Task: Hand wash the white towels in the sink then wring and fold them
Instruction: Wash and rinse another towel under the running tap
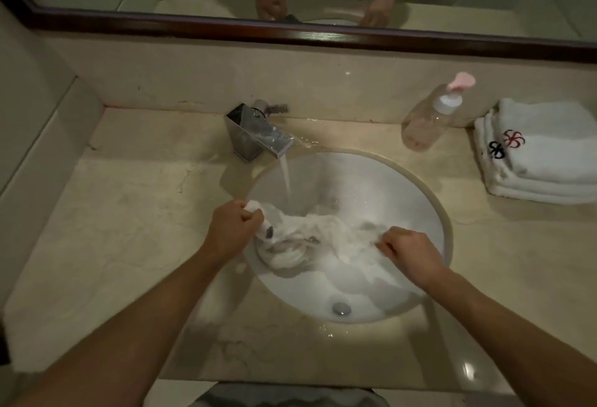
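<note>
One wet white towel [307,238] is stretched across the oval sink [429,199], grasped at opposite ends: one end is clenched in the left hand [234,228], the other is gripped by the right hand [410,253]. Between the two grips, water is poured from the chrome faucet [255,133]. Beyond the right-hand grip, folded towels [546,154] are stacked on the marble counter [129,212], a pump bottle [429,119] just beside them.

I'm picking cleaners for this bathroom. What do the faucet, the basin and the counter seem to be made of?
Faucet: polished metal, probably chrome-plated, judging by its mirror-like reflections. Basin: glossy white glazed ceramic or porcelain by its smooth sheen. Counter: beige polished stone, likely marble or an imitation, showing faint veins and glare spots.
</note>
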Motion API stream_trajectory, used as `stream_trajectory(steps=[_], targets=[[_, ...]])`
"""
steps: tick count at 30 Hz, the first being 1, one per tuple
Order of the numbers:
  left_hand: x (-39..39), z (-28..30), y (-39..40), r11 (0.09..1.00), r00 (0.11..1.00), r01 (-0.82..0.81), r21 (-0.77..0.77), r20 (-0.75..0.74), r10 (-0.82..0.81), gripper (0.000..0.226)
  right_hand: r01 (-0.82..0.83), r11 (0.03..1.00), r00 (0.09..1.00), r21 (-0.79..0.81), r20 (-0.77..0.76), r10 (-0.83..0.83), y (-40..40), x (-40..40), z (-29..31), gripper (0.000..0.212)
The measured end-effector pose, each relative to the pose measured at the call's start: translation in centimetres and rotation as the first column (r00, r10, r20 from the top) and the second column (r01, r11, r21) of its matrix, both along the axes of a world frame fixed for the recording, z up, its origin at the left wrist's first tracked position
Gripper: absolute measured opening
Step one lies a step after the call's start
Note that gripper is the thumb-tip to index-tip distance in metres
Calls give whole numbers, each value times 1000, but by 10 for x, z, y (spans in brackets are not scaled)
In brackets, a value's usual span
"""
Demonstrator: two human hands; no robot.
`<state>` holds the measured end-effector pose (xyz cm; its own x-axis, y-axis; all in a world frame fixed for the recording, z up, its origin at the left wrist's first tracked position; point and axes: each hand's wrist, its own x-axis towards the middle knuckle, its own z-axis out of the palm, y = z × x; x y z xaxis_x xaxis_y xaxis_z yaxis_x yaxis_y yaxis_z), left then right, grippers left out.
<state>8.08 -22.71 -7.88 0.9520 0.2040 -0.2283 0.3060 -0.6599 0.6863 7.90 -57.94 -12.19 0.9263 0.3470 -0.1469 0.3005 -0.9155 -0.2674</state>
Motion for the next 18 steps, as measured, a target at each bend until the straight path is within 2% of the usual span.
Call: stream_trajectory(steps=[2,3,4,5,6,7,8,9,10,11,12,13,14,15,16,17,18], targets=[[4,-1,3,994,994,100,37,-40,-99,25,205,978,977,-36,-47,-206,-2,-4,-6,19],[6,-2,5,992,991,120,33,-65,-117,30,347,937,936,41,-76,-344,-1,-8,-9,14],[8,-2,5,994,992,108,4,-65,-107,29,493,855,870,161,-115,-480,2,-12,-13,11],[9,-3,4,997,997,14,-80,-78,-21,21,628,725,778,285,-193,-598,7,-14,-14,12],[10,-3,1,968,988,-133,-214,-107,112,13,732,546,673,408,-308,-672,15,-16,-18,16],[11,-1,-3,895,955,-289,-340,-168,245,11,807,320,556,497,-456,-695,23,-16,-19,22],[12,3,-8,796,913,-405,-450,-238,331,13,832,51,444,553,-606,-660,31,-14,-21,27],[13,6,-13,675,872,-490,-552,-321,370,15,823,-211,330,528,-746,-578,38,-10,-18,30],[14,10,-19,528,826,-564,-635,-417,380,20,771,-443,259,457,-861,-437,41,-6,-17,30],[14,14,-23,368,771,-634,-680,-518,371,29,715,-606,225,348,-936,-272,42,-2,-18,29],[13,16,-25,214,713,-694,-687,-615,337,35,674,-703,196,226,-973,-125,42,-2,-23,29],[11,16,-24,128,673,-730,-671,-674,304,34,700,-700,148,141,-988,-51,42,-6,-25,29],[8,12,-21,120,650,-753,-647,-705,283,29,774,-624,95,109,-994,-56,42,-12,-26,27],[4,11,-20,163,659,-751,-640,-709,252,27,874,-476,45,100,-991,-125,41,-17,-26,26],[0,11,-19,249,685,-727,-640,-699,203,26,960,-263,28,90,-972,-231,40,-22,-25,22],[-1,6,-19,367,712,-684,-630,-687,148,25,997,-44,50,68,-944,-326,39,-23,-20,17],[-1,3,-21,557,736,-602,-572,-668,109,18,986,159,115,58,-919,-378,36,-21,-13,18]])
